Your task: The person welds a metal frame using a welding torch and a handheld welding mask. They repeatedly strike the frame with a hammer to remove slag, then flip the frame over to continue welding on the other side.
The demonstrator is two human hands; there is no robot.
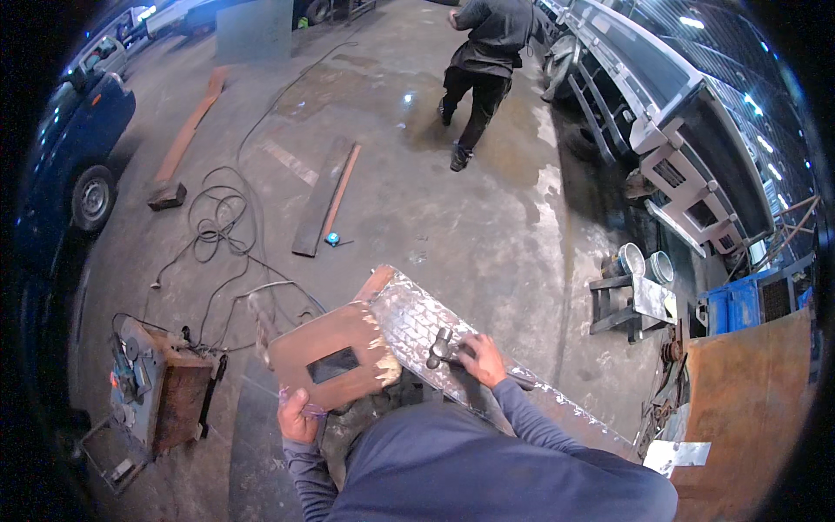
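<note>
My left hand (298,416) grips the near left edge of a brown metal plate (300,344) that has a rectangular cutout. Bare, ragged patches run down the plate's right edge. My right hand (481,359) is closed around the handle of a hammer (440,346), close to its dark head. Under the hammer lies a long metal beam (404,304) with flaking whitish paint, slanting from upper left to lower right. The plate sits just left of the beam; whether the two touch is hard to make out.
Tangled cables (222,217) lie on the floor at left, beyond a box-like stand (165,383) carrying tools. Metal bars (326,200) and a blue tape measure (332,238) lie ahead. A person (478,74) stands farther off. Right: a stool (644,300), buckets (632,258), a rusty sheet (748,400).
</note>
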